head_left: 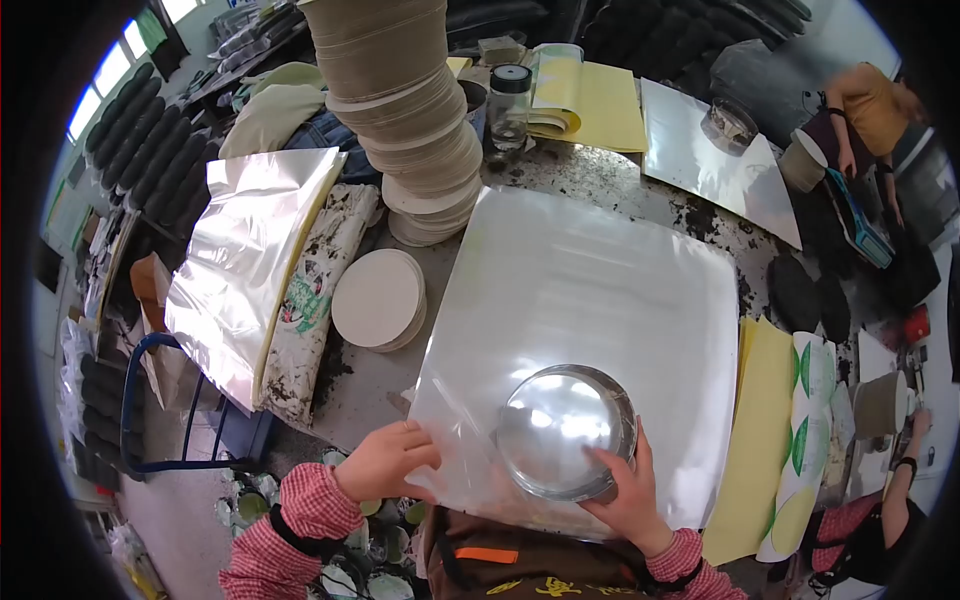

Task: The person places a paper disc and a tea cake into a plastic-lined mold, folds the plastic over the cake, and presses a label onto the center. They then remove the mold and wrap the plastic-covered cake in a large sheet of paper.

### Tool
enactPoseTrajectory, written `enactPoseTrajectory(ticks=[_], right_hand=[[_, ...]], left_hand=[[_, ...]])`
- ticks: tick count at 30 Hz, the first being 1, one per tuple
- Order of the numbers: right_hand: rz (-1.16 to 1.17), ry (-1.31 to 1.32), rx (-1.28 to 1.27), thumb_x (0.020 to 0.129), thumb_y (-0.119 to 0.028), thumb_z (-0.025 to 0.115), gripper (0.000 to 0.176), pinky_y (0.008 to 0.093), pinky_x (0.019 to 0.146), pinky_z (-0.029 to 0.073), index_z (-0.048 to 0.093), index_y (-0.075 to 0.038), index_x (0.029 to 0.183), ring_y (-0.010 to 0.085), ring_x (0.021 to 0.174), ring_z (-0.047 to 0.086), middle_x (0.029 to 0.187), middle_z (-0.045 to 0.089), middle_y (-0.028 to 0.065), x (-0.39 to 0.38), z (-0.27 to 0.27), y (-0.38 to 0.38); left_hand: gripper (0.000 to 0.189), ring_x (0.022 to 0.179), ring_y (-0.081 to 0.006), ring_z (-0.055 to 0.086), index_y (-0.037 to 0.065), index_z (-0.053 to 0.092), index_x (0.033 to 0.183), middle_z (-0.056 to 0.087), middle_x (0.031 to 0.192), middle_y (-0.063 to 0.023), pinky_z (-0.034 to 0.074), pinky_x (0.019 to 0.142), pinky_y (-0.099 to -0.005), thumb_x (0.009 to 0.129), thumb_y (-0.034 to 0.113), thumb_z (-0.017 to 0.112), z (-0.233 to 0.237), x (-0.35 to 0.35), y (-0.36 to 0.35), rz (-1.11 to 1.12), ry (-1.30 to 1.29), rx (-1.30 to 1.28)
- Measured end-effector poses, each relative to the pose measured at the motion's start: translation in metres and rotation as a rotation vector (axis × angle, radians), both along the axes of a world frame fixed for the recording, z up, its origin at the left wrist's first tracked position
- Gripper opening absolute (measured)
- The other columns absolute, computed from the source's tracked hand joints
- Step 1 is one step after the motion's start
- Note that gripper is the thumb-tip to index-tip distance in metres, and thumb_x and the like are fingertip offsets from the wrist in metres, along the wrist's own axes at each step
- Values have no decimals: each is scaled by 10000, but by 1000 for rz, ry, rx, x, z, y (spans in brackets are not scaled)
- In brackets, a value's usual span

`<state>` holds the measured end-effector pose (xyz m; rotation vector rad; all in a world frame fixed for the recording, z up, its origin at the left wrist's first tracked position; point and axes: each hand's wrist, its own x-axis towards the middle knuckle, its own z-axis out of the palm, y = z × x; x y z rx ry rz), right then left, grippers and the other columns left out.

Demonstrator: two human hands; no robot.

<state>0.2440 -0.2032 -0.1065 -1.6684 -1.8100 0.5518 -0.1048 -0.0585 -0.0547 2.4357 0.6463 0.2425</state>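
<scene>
Two hands work at the near edge. The left hand [385,460], fingers curled, rests on the near left corner of one foil sheet [600,300]; whether it pinches the sheet I cannot tell. The right hand [628,492] clasps the rim of one metal bowl [565,430] sitting on that sheet. The sheet looks thin, light and slippery, best taken by an edge. The bowl looks stiff and smooth, best gripped at its rim. Farther left lies one pile of paper discs [378,298], and beyond it stands one glass jar [508,100].

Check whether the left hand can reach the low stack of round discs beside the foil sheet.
Probably yes. The left hand rests on the near corner of the foil sheet, and the disc stack lies just beyond it across bare tabletop, nothing standing between.
</scene>
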Motion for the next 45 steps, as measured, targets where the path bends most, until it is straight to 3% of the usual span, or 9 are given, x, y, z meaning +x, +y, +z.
enactPoseTrajectory(ticks=[9, 12, 14, 20, 27, 32, 36, 41, 45], right_hand=[[322, 115, 112, 680, -232, 862, 323, 519, 1096, 367, 664, -96, 895, 517, 1330, 415, 1505, 249, 385, -22, 34, -27], [341, 601, -549, 735, -260, 827, 336, 518, 1116, 334, 675, -86, 979, 518, 1322, 407, 1494, 296, 353, -56, 28, -6], [548, 147, -23, 820, -348, 742, 445, 524, 1139, 301, 665, -63, 1152, 520, 1316, 387, 1464, 379, 294, -44, -9, 1], [70, -407, 144, 819, -314, 757, 520, 510, 1106, 354, 601, -3, 1205, 450, 1326, 425, 1479, 349, 298, 12, -3, 56], [350, 144, 118, 759, -153, 770, 327, 373, 779, 550, 714, -94, 1075, 255, 936, 680, 1051, 706, 103, 9, -24, -106], [-203, -301, -145, 812, -178, 722, 391, 408, 818, 547, 631, -54, 1172, 317, 919, 688, 1002, 709, 126, 158, 61, -22], [-586, -648, 109, 777, -157, 713, 705, 451, 1054, 431, 426, 36, 1392, 438, 1240, 516, 1349, 512, 297, 346, 2, 102], [-818, -821, -386, 817, -117, 646, 638, 420, 1021, 477, 448, 40, 1402, 406, 1254, 536, 1360, 521, 302, 404, -65, 184], [-641, -767, -191, 852, -85, 595, 547, 409, 982, 493, 492, 8, 1381, 375, 1182, 588, 1317, 571, 260, 328, -31, 191]], left_hand=[[73, 875, -284, 620, 79, 658, 841, 652, 847, -58, 490, 776, -379, 830, 136, 701, -32, 1, 3, -28, 90, -24], [38, 806, -302, 632, 73, 648, 830, 654, 798, -63, 502, 734, -389, 861, 93, 641, 7, 29, 12, 402, -127, -153], [66, 765, -290, 636, 76, 663, 922, 670, 834, -64, 520, 704, -378, 864, 79, 633, 31, 25, 5, 200, -192, -80], [183, 704, -281, 646, 92, 667, 922, 664, 794, -57, 524, 666, -366, 815, 228, 725, -28, 33, 6, -16, 87, 89], [717, 1333, -395, 445, -91, 432, 1380, 464, 1426, -273, 394, 1062, -471, 870, 353, 669, -43, -14, 107, 674, 390, 484], [536, 1251, -374, 543, -85, 475, 1330, 521, 1378, -260, 489, 971, -431, 898, 195, 623, -57, -19, 110, 611, 539, 525], [501, 1179, -373, 597, -86, 490, 1314, 573, 1316, -250, 526, 908, -394, 875, 127, 609, -62, -20, 117, 589, 534, 623], [518, 1085, -347, 651, -5, 540, 1327, 650, 1208, -186, 532, 903, -387, 815, 51, 596, 37, 54, 86, 882, 452, 183], [384, 1123, -320, 641, 50, 672, 1188, 672, 1184, -159, 475, 1015, -441, 815, 36, 585, 38, 137, 48, 141, -149, 687]])
